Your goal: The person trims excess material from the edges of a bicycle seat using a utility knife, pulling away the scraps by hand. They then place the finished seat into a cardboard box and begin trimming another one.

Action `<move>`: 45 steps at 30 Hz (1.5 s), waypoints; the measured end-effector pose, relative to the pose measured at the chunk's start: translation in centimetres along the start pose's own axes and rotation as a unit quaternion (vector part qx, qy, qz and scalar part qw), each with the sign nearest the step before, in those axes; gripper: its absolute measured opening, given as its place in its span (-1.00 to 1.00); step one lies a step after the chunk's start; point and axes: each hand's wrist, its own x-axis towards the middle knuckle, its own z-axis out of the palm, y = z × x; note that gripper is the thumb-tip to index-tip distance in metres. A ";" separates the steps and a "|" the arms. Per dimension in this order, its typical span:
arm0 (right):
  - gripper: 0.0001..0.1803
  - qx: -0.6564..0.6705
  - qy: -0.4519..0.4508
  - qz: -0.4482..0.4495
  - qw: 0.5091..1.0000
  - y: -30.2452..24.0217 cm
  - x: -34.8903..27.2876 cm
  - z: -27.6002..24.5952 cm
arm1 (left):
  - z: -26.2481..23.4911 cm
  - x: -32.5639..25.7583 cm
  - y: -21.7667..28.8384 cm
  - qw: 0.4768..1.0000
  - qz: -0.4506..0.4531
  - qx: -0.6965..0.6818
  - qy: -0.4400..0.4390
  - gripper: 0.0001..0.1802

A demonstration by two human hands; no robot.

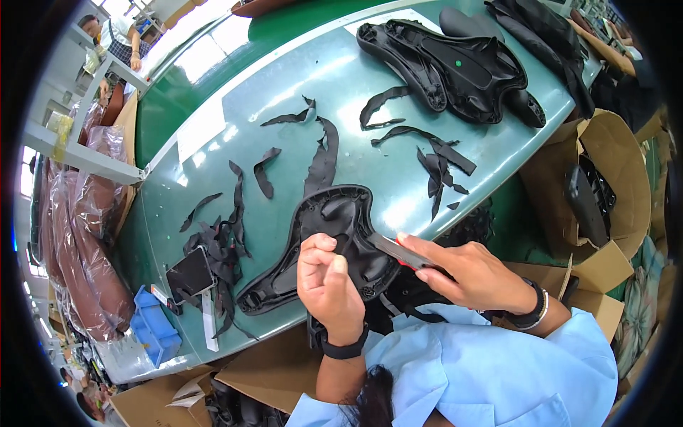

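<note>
A black saddle-shaped seat point(281, 274) lies with its hollow underside up at the table's near edge. My left hand point(327, 288) is over its middle, fingers curled and thumb drawn in; whatever they may pinch does not show. In my right hand point(473, 274) is a utility knife point(409, 255) with a grey body and a bit of red, its front end at the seat's right rim. Beyond the seat, a long black strip of trimmed material point(324, 156) stretches away from its far end.
More black seats point(462, 67) are piled at the far right. Black scraps point(437, 167) are scattered about, with a heap at left beside a phone-like dark slab point(191, 272) and a blue bin point(154, 327). Cardboard boxes point(619, 164) stand right and below. A person point(117, 43) is at far left.
</note>
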 end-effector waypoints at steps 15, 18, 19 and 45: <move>-0.24 0.202 0.202 0.086 0.954 1.5 2.3 2.0 | -0.1 1.8 1.7 0.955 0.056 0.269 -0.111 -0.67; -0.17 0.181 0.232 -0.007 0.956 2.7 5.4 2.2 | 0.9 2.1 2.4 0.856 0.128 0.485 -0.126 -0.55; -0.18 0.082 0.256 -0.056 0.962 3.4 6.4 2.7 | 1.3 2.2 2.2 0.790 0.156 0.582 -0.114 -0.50; -0.57 0.355 0.412 0.212 0.812 10.7 -9.1 0.3 | -0.1 1.7 3.8 0.780 0.121 0.574 -0.219 -0.23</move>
